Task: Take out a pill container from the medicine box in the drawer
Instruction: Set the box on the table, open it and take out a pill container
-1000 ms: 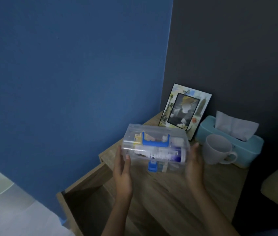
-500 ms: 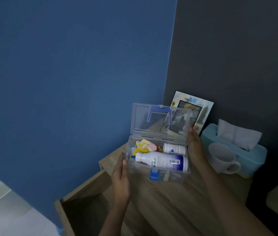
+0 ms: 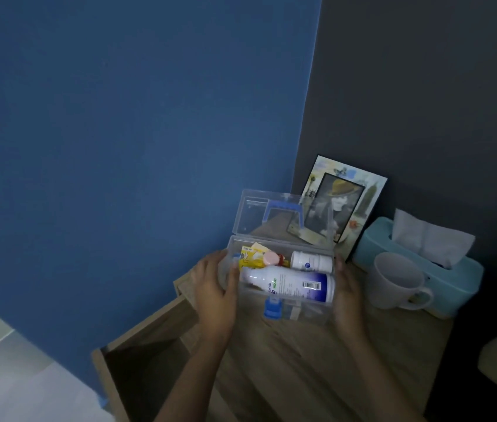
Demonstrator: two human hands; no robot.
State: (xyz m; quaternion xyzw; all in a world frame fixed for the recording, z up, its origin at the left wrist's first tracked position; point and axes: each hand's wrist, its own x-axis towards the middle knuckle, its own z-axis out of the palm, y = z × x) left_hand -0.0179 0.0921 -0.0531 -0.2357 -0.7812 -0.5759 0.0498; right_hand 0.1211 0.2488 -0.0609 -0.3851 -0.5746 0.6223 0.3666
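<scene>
Two hands frame the clear medicine box (image 3: 296,312) in the head view, one at each end. The left hand (image 3: 213,287) curls around the box's left end, fingers wrapped on the wall, thumb side toward the front. The right hand (image 3: 344,290) lies flat against the right end, fingers pointing up along the wall. Both are pressing on the box and neither is in among its contents. The box stands on the wooden counter (image 3: 317,367), its clear lid (image 3: 253,214) swung up and standing nearly upright at the back, blue handle (image 3: 283,213) showing through it. A blue latch (image 3: 271,309) hangs at the front wall.

Inside, a long white bottle (image 3: 290,284) with a dark blue end lies on its side along the front. Behind it, at the back right, lies the small white pill container (image 3: 311,261), also on its side, untouched. At the back left sits a yellow packet (image 3: 250,258) with a pink cap (image 3: 270,257) just beside it.

Behind the box a picture frame (image 3: 347,202) leans on the dark wall. To the right stand a white mug (image 3: 396,281) and, touching or just behind it, a teal tissue box (image 3: 442,269) with a tissue poking out. Down at lower left the drawer (image 3: 137,370) stands pulled open, its inside dark.
</scene>
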